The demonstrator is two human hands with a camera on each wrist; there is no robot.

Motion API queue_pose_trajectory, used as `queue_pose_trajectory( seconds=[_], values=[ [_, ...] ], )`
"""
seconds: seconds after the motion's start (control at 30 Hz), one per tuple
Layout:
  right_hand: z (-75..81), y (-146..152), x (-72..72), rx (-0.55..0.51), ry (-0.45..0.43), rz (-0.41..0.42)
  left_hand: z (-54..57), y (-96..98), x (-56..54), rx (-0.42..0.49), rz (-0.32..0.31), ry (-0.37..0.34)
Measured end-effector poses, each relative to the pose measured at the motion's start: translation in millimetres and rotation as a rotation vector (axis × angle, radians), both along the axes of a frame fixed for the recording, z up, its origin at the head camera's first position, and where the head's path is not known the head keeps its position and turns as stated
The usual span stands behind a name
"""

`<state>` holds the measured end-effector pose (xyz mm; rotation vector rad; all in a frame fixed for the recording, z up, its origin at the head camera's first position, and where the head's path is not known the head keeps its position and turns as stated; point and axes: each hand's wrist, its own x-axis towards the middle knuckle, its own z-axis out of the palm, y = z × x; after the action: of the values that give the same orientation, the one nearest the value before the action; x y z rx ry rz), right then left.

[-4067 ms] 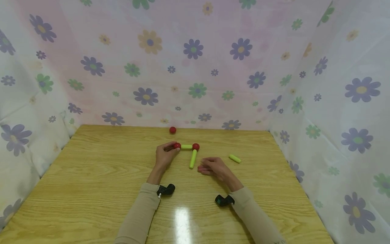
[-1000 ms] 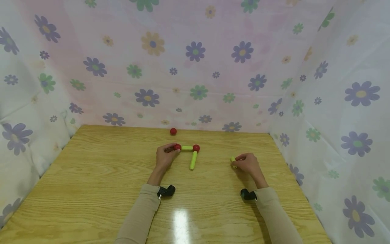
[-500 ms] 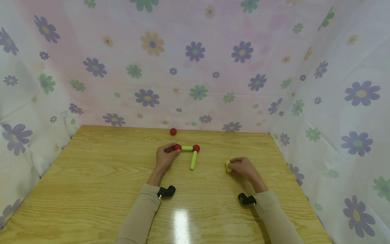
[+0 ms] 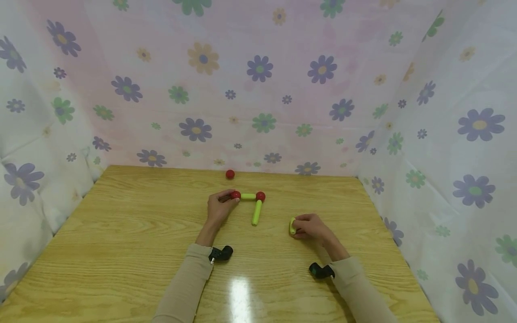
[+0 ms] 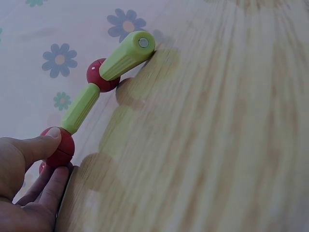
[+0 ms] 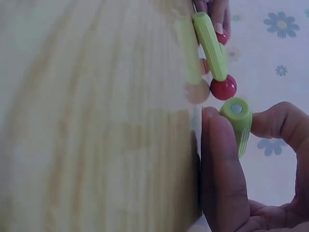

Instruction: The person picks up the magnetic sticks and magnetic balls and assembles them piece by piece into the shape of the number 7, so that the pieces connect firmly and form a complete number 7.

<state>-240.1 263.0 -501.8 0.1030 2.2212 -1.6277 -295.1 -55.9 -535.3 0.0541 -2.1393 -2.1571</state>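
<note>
My left hand (image 4: 218, 209) pinches a red ball (image 5: 61, 147) between thumb and fingers at one end of a joined piece. From that ball a short yellow-green rod (image 4: 248, 196) runs right to a second red ball (image 4: 260, 196). A longer yellow-green rod (image 4: 256, 213) comes off this ball toward the near side of the table. To the right of it, my right hand (image 4: 312, 228) pinches a loose yellow-green rod (image 6: 237, 118) between thumb and fingers. A silvery round spot shows in that rod's end in the right wrist view.
Another red ball (image 4: 230, 174) lies near the back edge of the wooden table (image 4: 137, 237). Flower-printed cloth (image 4: 226, 67) hangs behind the table and along both sides. Black wrist cameras (image 4: 322, 270) sit at the cuffs.
My right hand has gone right, taken up the loose rod from the table, and moved back left with it toward the joined piece. My left hand has stayed on its ball.
</note>
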Motion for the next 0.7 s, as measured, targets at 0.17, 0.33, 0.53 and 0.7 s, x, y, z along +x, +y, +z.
queue_pose_trajectory(
  seconds=[0.17, 0.33, 0.53, 0.7],
  values=[
    [-2.4, -5, 3.2, -0.027, 0.002, -0.036, 0.4, 0.2, 0.1, -0.004, 0.003, -0.001],
    [-2.7, -9, 4.9, -0.054, -0.005, -0.039, 1.0, -0.5, -0.1, 0.001, 0.005, -0.002],
    [-3.9, -9, 6.3, -0.086, -0.020, -0.013, 1.2, 0.6, 0.7, 0.017, -0.002, 0.022],
    [-3.7, -14, 9.2, -0.080, -0.026, 0.010, -0.4, 0.7, 0.1, 0.026, -0.004, 0.024]
  ],
)
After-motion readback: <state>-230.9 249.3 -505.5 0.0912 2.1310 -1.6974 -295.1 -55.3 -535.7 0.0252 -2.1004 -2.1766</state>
